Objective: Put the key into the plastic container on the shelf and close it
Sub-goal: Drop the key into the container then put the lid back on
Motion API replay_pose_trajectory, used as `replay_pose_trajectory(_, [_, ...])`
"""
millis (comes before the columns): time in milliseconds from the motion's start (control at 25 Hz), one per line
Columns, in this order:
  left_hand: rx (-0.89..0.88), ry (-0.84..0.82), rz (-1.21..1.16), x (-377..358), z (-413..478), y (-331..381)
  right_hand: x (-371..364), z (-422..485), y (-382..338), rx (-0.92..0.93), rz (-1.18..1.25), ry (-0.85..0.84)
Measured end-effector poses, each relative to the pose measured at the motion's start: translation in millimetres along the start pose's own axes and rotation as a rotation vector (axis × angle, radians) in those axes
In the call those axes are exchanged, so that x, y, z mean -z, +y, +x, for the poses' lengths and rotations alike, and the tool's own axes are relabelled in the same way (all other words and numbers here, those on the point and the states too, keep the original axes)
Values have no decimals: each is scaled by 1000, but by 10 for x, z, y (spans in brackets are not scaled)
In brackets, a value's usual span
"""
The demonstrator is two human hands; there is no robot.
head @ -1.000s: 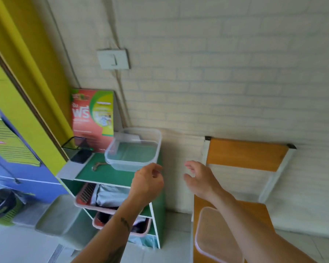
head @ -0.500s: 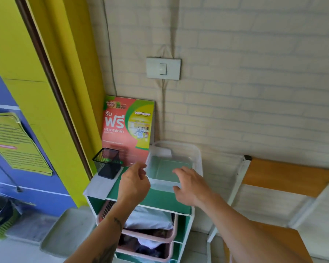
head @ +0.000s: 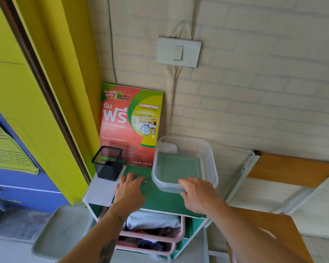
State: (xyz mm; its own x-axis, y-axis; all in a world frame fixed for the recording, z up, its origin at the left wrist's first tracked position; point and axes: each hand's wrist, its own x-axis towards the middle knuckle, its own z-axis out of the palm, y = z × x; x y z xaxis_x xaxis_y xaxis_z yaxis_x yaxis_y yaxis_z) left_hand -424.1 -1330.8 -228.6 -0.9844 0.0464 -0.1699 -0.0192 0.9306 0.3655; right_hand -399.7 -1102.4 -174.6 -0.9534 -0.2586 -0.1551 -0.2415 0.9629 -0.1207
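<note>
A clear plastic container (head: 209, 164) stands open and lidless on the green top of a small shelf (head: 160, 198), at its right side against the wall. The key (head: 144, 181) lies on the green top just left of the container; only its tip shows past my fingers. My left hand (head: 129, 192) rests flat over the key, fingers spread, and I cannot tell whether it grips it. My right hand (head: 196, 194) touches the container's near rim with fingers apart.
A black mesh pen holder (head: 107, 163) stands at the shelf's back left, a red and green laundry poster (head: 131, 124) leans on the wall behind. Pink baskets (head: 160, 238) of clothes fill the lower shelves. A wooden chair (head: 291, 168) is on the right.
The view has moved closer to the shelf. Both hands went forward: the left came down onto the key on the green top, the right reached the container's near rim.
</note>
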Motion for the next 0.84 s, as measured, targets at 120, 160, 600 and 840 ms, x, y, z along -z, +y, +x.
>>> replay_pose_trajectory(120, [-5,43,-1,-18,84,-22,-35,35,-5,-10,-10,36])
replay_pose_trajectory(160, [9,37,-13,-11,101,-11,-47,45,-6,-18,-9,40])
replay_pose_trajectory(600, [138,73,-342,201,197,27,-100,86,-32,-31,-8,89])
replay_pose_trajectory(840, [44,269,-636,662,207,511,-85,97,-16,-34,3,65])
